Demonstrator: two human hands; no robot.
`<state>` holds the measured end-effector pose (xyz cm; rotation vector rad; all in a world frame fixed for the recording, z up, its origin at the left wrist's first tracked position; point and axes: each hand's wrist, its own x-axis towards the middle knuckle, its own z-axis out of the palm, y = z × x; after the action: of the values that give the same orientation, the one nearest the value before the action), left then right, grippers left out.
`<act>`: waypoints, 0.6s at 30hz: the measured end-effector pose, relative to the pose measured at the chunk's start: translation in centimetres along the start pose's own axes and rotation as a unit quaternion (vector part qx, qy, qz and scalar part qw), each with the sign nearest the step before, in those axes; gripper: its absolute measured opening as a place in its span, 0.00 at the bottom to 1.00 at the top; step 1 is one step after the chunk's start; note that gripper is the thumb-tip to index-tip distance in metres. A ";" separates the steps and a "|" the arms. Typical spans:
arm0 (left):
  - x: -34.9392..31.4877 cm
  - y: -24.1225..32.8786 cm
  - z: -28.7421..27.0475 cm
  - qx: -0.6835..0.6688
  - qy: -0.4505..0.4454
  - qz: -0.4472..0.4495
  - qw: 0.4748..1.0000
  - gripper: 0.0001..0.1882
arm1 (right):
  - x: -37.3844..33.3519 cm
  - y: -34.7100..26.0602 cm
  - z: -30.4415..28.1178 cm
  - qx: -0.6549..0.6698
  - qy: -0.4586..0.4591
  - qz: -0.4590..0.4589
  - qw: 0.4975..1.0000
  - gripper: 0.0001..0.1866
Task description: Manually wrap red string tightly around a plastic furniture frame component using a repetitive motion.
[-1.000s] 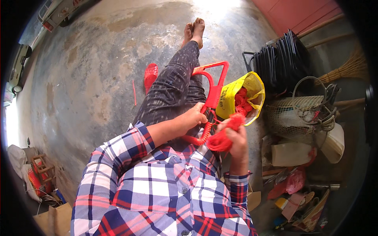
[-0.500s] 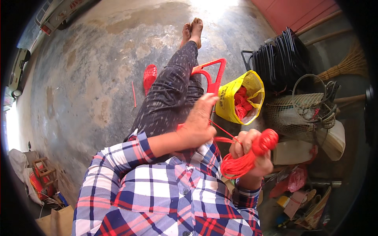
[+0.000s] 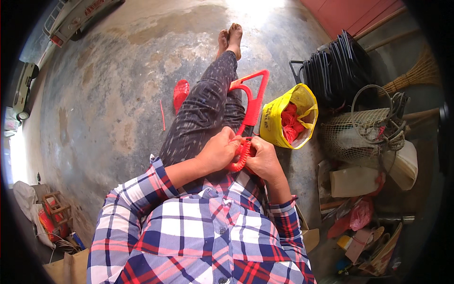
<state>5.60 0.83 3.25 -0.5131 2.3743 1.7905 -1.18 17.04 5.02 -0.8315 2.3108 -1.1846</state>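
A red plastic frame [image 3: 254, 106] with a triangular top and a curved arm rests over my legs. Its near end is a rounded loop [image 3: 240, 158] closely wound with red cord, beside my lap. My left hand [image 3: 218, 154] is closed, thumb and fingertips pinching at the top of the wound loop. From the other side my right hand [image 3: 265, 160] meets it, fingers curled at the same spot on the red cord. The two hands nearly touch. Whether the cord bundle is still in my right palm is hidden.
A yellow bag [image 3: 269, 124] holding red cord [image 3: 291, 124] stands right of my legs. Black folded chairs [image 3: 331, 71], a wire mesh basket [image 3: 354, 130] and a straw broom [image 3: 414, 75] lie farther right. A red shoe [image 3: 180, 94] sits on the floor left of my legs.
My right hand has come in from the right, where it held a red cord bundle, to the wound loop. My left hand has drawn back and down toward it. The bundle no longer shows.
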 end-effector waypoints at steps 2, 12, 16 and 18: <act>0.4 0.2 -0.7 0.021 0.032 0.046 0.998 0.07 | -0.6 -0.2 -0.4 0.047 -0.018 0.032 0.998 0.15; 0.3 10.2 -1.6 -0.358 -0.002 0.066 0.931 0.06 | -1.3 -3.6 -3.0 0.062 0.195 -0.129 0.970 0.31; 2.5 5.5 -1.9 -0.343 -0.102 -0.065 0.931 0.07 | -3.6 -2.2 -8.1 0.514 0.243 -0.124 0.813 0.24; 2.1 4.7 -1.4 -0.200 -0.171 -0.110 0.959 0.09 | -5.7 -1.6 -12.3 0.536 0.325 -0.134 0.768 0.33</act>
<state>2.14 0.25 7.28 -0.4425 1.6692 2.0599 -3.81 27.25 13.66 -0.2891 1.3758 -2.8275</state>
